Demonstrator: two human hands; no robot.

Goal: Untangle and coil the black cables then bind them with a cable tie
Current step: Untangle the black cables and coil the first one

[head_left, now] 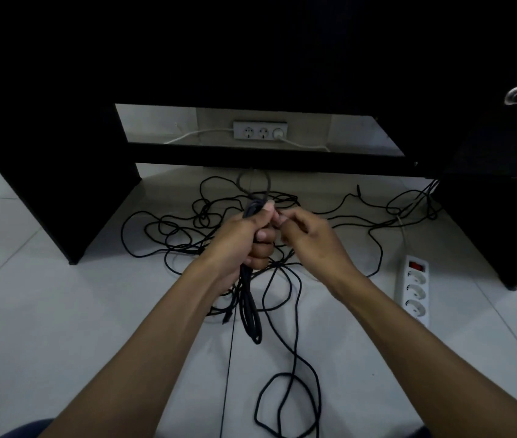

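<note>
Black cables (219,222) sprawl in a loose tangle across the floor (45,311) beneath a dark desk, as we see from the head camera. Our left hand (244,238) clamps a gathered bundle (250,308) of thin, matte loops hanging below the fist; our right hand (307,238) pinches a strand beside it. We judge coiling under way: next, draw more slack free and lay another loop.

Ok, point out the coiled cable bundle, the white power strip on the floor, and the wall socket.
coiled cable bundle (250,314): head view, on the loops hanging below the left hand.
white power strip (413,290): head view, on its middle outlet.
wall socket (260,130): head view, on the faceplate's centre.
</note>
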